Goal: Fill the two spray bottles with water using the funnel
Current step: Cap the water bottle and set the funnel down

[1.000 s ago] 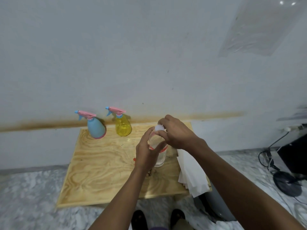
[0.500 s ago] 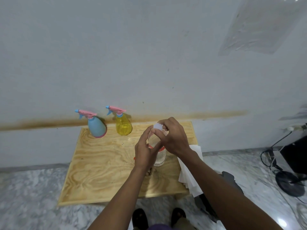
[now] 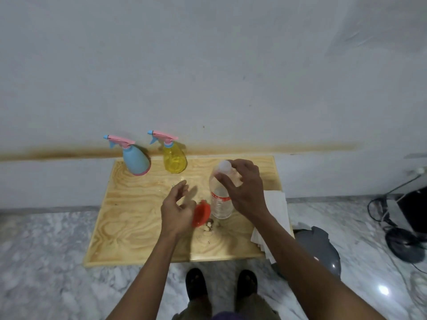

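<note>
Two spray bottles with pink triggers stand at the back of the wooden table (image 3: 138, 218): a blue spray bottle (image 3: 136, 161) on the left and a yellow spray bottle (image 3: 174, 160) beside it. A clear water bottle (image 3: 219, 204) with a red label and a white cap stands upright right of centre. My right hand (image 3: 245, 188) holds it near the neck, thumb across its shoulder. A red funnel (image 3: 202, 212) lies on the table just left of the water bottle. My left hand (image 3: 176, 211) hovers by the funnel with relaxed fingers, holding nothing.
White paper sheets (image 3: 275, 204) hang over the table's right edge. A grey bin (image 3: 321, 248) sits on the marble floor to the right, with black cables and a round base (image 3: 406, 241) further right. Small pale crumbs (image 3: 209, 226) lie in front of the water bottle. The wall is directly behind the table.
My left hand has let go of the water bottle and drawn back to the left, uncovering the red funnel. My right hand has stayed at the bottle's top.
</note>
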